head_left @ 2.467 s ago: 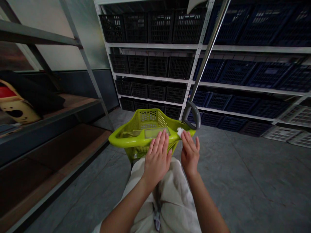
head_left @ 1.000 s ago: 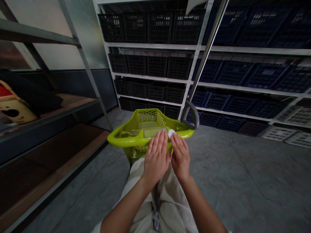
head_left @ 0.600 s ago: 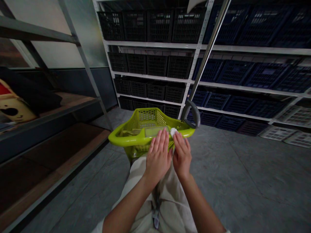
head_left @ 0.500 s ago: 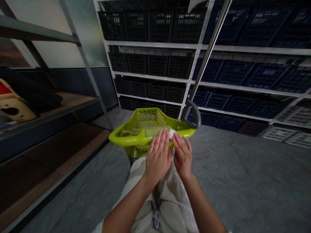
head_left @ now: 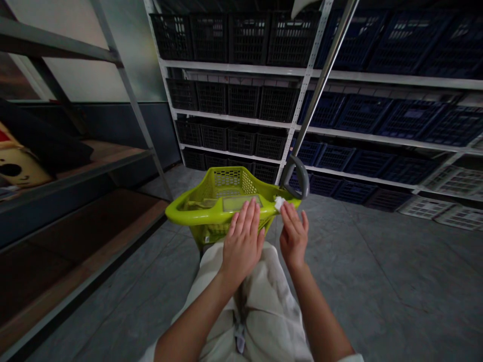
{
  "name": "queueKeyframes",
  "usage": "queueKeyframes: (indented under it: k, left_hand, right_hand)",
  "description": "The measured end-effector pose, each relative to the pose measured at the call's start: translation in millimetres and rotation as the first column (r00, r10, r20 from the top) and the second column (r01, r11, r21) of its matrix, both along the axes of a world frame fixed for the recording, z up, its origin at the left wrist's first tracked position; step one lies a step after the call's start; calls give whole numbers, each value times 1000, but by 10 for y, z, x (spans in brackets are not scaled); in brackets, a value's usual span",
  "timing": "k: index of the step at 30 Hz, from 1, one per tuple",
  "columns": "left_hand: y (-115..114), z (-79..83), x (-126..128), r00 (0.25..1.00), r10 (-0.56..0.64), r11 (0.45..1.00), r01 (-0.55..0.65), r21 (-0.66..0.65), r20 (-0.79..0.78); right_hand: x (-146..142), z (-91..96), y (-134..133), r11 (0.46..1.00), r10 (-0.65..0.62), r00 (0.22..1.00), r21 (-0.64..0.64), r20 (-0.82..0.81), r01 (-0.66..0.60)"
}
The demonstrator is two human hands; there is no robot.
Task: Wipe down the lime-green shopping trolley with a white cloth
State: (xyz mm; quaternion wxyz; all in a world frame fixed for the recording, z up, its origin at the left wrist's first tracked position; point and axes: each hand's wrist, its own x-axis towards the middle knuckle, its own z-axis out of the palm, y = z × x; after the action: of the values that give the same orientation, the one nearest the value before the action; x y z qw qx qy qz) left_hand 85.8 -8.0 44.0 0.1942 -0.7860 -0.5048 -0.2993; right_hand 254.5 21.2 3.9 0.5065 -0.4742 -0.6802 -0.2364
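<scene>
Left hand (head_left: 241,246) lay open and empty over the near rim of the lime-green plastic basket (head_left: 188,217), right hand (head_left: 293,236) released just beside a small white wad (head_left: 279,203) on that rim; risk: a stray finger brushing it could knock the wad off

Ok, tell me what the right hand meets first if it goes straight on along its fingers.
The right hand would first meet the small white wad by its fingertips, then the rim of the lime-green basket behind it. Depth is unclear, so the wad may already be touching.
</scene>
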Motion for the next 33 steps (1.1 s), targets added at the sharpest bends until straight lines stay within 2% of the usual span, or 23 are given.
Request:
queueKeyframes:
  k: [2,4,8,10,14,16,18,20,22,24,28,30,33]
  left_hand:
    - [1,0,3,1000,-6,1000,6,1,-2]
    - [3,3,16,1000,-6,1000,6,4,-4]
    - [4,12,33,1000,11,1000,-11,3,-9]
    - [1,16,26,1000,14,1000,-14,5,-9]
    - [-2,18,14,1000,3,1000,-3,6,-11]
    - [2,14,22,1000,3,1000,-3,6,-10]
    - [10,10,33,1000,8,1000,-8,8,-6]
    - [17,6,39,1000,16,1000,-16,9,-3]
    - [20,5,33,1000,17,1000,-17,9,-5]
    - [17,6,22,1000,9,1000,-9,9,-7]
    - [11,9,21,1000,-7,1000,7,5,1]
    - [11,8,30,1000,-5,1000,5,7,12]
    - [12,5,30,1000,2,1000,-2,3,17]
  right_hand:
    - [77,-5,65,994,-91,988,50,-124,98]
    - [25,-2,66,991,-110,977,53,-183,122]
    - [-229,30,-92,995,90,996,-41,15,-90]
    - [-220,43,-123,989,136,988,-67,73,-131]
    - [10,24,10,998,-55,993,19,-101,57]
    - [22,5,51,991,-114,974,47,-195,125]
    - [-71,-8,16,998,-61,985,23,-159,66]
    - [-174,-14,-57,998,50,998,-32,-44,-51]
    - [-186,-15,-97,991,114,992,-74,44,-111]
    - [-98,-14,-66,997,64,998,-52,24,-63]
    - [12,-4,48,994,-94,978,43,-187,104]
    - [-75,2,24,998,-44,984,28,-170,49]
    - [-200,-2,-59,991,128,992,-51,-9,-128]
